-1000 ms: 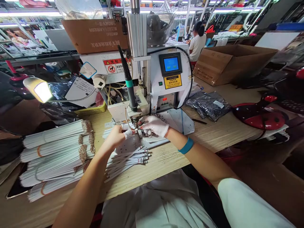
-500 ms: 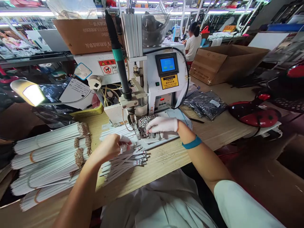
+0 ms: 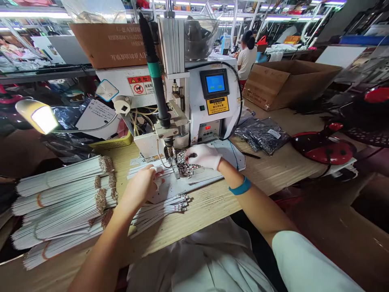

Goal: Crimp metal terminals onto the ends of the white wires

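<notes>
My left hand (image 3: pixel 148 178), with white coverings on its fingers, is closed in a pinch over the white strips (image 3: pixel 136 165) left of the machine's soldering head (image 3: pixel 169 148). What it pinches is hidden. My right hand (image 3: pixel 205 157), in a white glove, has its fingers curled down at a pile of small dark and silvery parts (image 3: pixel 185 167) on the machine's base plate. Any part between those fingertips is too small to make out. Below the plate's edge lies a bunch of white strips with small parts on their ends (image 3: pixel 170 207).
Rubber-banded bundles of white strips (image 3: pixel 60 207) are stacked at the left under a lit lamp (image 3: pixel 44 119). Plastic bags of parts (image 3: pixel 267 134) lie right of the machine (image 3: pixel 194 93). Behind stands an open cardboard box (image 3: pixel 267 87); a person (image 3: pixel 247 59) sits farther back.
My left hand has moved slightly left and up, away from the ends of the bunched strips. My right hand has shifted a little left and up over the small parts.
</notes>
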`<control>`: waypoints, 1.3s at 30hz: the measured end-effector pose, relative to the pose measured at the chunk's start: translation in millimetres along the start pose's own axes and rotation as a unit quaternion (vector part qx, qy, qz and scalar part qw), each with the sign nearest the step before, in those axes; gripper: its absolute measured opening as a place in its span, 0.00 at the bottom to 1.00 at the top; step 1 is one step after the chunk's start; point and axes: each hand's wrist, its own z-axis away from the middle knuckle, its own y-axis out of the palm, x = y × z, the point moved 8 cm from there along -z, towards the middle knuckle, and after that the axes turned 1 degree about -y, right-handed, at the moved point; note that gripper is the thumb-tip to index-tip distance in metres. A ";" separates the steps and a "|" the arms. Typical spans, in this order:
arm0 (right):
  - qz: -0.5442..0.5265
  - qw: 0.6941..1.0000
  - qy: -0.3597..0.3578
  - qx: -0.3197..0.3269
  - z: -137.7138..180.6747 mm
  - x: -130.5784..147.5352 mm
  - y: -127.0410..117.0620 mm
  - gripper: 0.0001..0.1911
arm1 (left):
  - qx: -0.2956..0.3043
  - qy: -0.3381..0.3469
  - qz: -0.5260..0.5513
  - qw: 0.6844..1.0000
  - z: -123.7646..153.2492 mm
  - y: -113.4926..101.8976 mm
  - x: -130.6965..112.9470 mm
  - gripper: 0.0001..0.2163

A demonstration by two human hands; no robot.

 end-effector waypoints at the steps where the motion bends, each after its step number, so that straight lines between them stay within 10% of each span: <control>1: 0.008 1.000 0.002 0.009 -0.3 1.2 3.9 0.06 | 0.003 0.008 -0.012 1.000 -1.5 2.0 -1.4 0.10; 11: -0.190 0.975 0.117 0.023 6.7 -11.4 11.2 0.10 | 0.031 0.014 -0.081 0.996 3.2 2.6 -11.4 0.11; 22: -0.180 0.976 0.115 0.040 7.8 -7.2 16.4 0.11 | 0.036 0.010 -0.202 0.979 13.1 -1.6 -27.8 0.14; 39: -0.168 0.979 0.108 0.033 8.1 -4.3 13.8 0.09 | 0.054 0.114 -0.090 0.988 6.1 16.6 -34.1 0.12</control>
